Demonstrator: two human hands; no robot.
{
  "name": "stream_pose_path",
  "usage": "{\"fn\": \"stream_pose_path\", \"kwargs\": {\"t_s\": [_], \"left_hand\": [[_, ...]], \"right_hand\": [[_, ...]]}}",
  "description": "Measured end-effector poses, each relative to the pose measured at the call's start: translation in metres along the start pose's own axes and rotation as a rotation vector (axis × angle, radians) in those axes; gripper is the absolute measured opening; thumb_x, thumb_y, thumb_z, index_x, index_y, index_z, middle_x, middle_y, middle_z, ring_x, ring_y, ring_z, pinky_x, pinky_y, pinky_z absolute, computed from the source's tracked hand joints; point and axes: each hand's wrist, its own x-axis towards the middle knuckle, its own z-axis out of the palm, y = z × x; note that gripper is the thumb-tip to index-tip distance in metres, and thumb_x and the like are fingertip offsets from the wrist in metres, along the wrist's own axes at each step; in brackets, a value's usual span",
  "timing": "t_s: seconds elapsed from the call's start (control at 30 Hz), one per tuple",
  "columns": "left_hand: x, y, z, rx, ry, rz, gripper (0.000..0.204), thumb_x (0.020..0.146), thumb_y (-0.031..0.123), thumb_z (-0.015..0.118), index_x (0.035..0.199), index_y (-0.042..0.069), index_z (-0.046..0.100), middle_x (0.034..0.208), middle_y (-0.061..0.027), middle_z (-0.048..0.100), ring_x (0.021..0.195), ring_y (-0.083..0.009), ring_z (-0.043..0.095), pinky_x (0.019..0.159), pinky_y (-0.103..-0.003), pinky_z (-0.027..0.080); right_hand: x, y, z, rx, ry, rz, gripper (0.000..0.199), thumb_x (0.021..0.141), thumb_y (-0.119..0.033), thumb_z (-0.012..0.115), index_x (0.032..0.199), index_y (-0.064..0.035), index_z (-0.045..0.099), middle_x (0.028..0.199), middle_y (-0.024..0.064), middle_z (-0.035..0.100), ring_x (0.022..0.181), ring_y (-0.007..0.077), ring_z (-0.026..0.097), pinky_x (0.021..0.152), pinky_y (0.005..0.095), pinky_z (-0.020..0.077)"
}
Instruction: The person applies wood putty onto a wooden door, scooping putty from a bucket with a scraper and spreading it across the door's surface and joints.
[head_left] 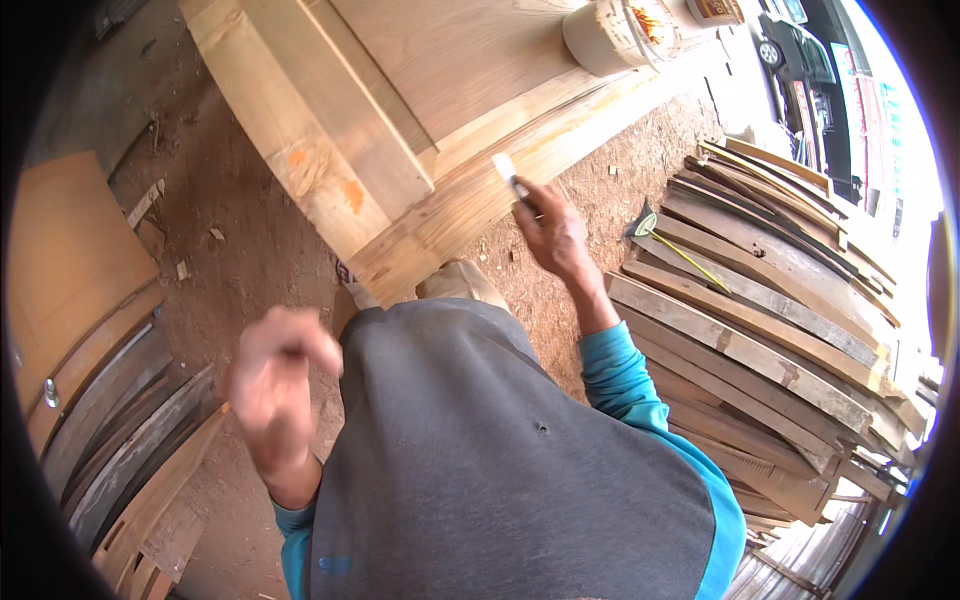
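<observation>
My right hand is closed around the dark handle of a putty knife with a pale blade. The blade is over the near edge of a wooden panel door, close to its lower right corner. Orange-brown patches mark the door's pale frame on the left. My left hand is raised off the wood, to the left of my lap. Motion blurs it, but its fingers look loosely bent and apart, and nothing shows in them.
A white bucket with orange smears stands on the door's far right, beside a smaller tub. Stacked planks fill the right side, a green-yellow tool lying on them. More boards lean at left. Wood scraps dot the dirt floor.
</observation>
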Motion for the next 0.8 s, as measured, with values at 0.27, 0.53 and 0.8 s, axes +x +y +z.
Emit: {"fn": "stream_pose_path", "kwargs": {"t_s": [0.27, 0.53, 0.8], "left_hand": [[0.011, -0.197, -0.019, 1.192, 0.645, -0.301, 0.080, 0.096, 0.035, 0.073, 0.159, 0.002, 0.035, 0.153, -0.0274, 0.046, 0.139, -0.0379, 0.049, 0.115, -0.047, 0.040], [-0.002, -0.262, 0.032, 0.696, 0.840, -0.429, 0.087, 0.093, 0.042, 0.078, 0.152, -0.007, 0.036, 0.136, -0.0210, 0.061, 0.124, -0.0282, 0.060, 0.106, -0.039, 0.048], [-0.034, -0.279, 0.046, 0.302, 1.038, -0.542, 0.076, 0.101, 0.057, 0.061, 0.152, 0.004, 0.040, 0.149, -0.0136, 0.052, 0.130, -0.0260, 0.056, 0.105, -0.042, 0.051]], "right_hand": [[0.079, 0.146, -0.167, 0.240, 0.494, 0.071, 0.034, 0.105, -0.026, 0.062, 0.135, -0.0092, 0.067, 0.085, 0.0011, 0.069, 0.072, 0.0064, 0.061, 0.057, 0.0210, 0.0464], [0.167, 0.177, -0.308, 0.005, 0.460, -0.047, 0.047, 0.100, -0.036, 0.059, 0.139, -0.0105, 0.067, 0.104, 0.0124, 0.076, 0.089, 0.0183, 0.070, 0.079, 0.0352, 0.0553], [0.180, 0.145, -0.297, 0.026, 0.166, -0.346, 0.041, 0.106, -0.027, 0.058, 0.142, -0.0060, 0.062, 0.120, 0.0110, 0.073, 0.100, 0.0175, 0.070, 0.089, 0.0340, 0.0550]]}}
